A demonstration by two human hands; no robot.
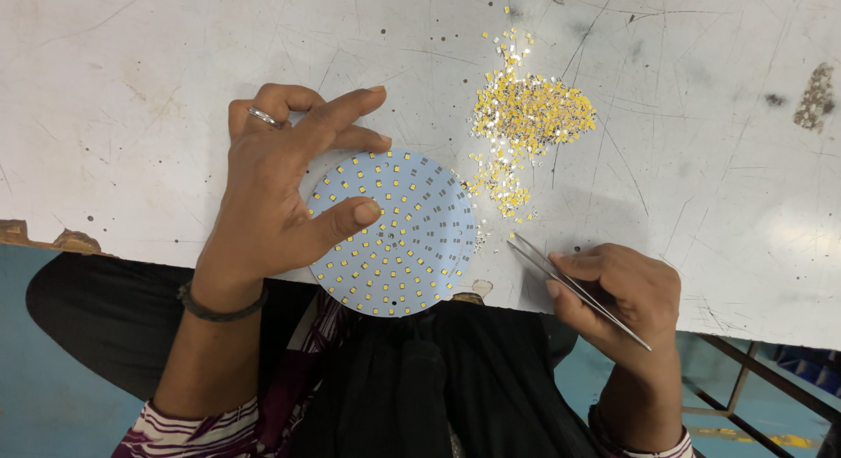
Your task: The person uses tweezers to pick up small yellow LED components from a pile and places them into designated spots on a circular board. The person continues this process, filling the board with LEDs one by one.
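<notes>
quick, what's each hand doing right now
Left hand: open, thumb pressing down on the round LED board, not gripping it.
Right hand: closed on metal tweezers, tips near the pile of yellow LED chips.

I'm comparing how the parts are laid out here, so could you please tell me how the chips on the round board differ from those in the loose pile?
The chips on the board sit apart in orderly rings; those in the pile lie heaped and scattered.
The board's chips all show yellow faces; the pile mixes yellow with silvery ones.
The left hand rests on the board; the pile lies untouched beyond the tweezers in the right hand.
Both are tiny, square and yellow.
</notes>
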